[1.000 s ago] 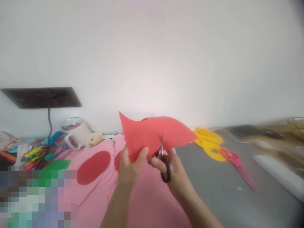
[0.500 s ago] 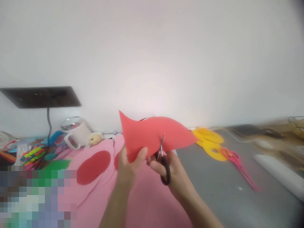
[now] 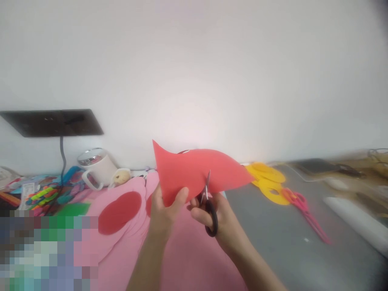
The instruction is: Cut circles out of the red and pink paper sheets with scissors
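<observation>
Red paper [image 3: 194, 171] pinched by L fingers [image 3: 182, 197]; scissors [image 3: 215, 220], its 5 o'clock, held by R fingers [image 3: 201, 217]; posn. ~unchanged, cut seemingly paused.

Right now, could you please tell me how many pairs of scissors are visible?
2: black-handled scissors in the right hand, and pink scissors on the grey surface. Others may be hidden.

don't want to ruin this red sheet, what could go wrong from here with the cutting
The red sheet is held up and curved rather than lying flat, so the cut could wander off line. Also, the left hand grips it near the black-handled scissors in the right hand, so a slip might nick the left thumb.
</observation>
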A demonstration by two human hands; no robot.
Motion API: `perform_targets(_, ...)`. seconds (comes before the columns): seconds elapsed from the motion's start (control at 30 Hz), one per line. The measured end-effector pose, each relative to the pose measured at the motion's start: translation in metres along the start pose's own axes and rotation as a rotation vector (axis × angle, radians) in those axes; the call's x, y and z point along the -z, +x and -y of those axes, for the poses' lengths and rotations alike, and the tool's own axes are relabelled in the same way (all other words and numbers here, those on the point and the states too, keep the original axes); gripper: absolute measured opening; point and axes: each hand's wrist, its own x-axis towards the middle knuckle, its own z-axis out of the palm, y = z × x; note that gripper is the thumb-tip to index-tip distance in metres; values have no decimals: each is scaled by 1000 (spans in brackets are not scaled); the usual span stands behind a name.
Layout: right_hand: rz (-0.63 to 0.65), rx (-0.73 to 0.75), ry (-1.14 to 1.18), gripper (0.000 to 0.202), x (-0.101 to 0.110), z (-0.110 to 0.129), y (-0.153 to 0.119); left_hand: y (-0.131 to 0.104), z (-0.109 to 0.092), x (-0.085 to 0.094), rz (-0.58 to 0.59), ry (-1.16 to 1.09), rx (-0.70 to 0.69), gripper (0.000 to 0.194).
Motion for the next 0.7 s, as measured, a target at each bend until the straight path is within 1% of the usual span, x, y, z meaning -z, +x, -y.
perform_targets(0.1,-15,-9,15,36,0,-2,0,-1,-3,0,34,-51,44,21)
perform_targets(0.17,-27,-8,16,37,0,-3,0,-3,-6,0,37,-55,57,20)
perform_targets(0.33,-23,6,9,37,1,-3,0,-5,-13,-1,67,-80,57,14)
perform_targets(0.5,-25,-15,-10,35,1,-2,0,-4,-9,-1,-10,-9,60,22)
perform_targets(0.6,-40,-18,-44,33,1,-2,-1,-2,-5,-1,-19,10,29,22)
perform_targets(0.7,-90,-46,-97,33,1,-4,-3,-2,-4,-1,-11,9,10,22)
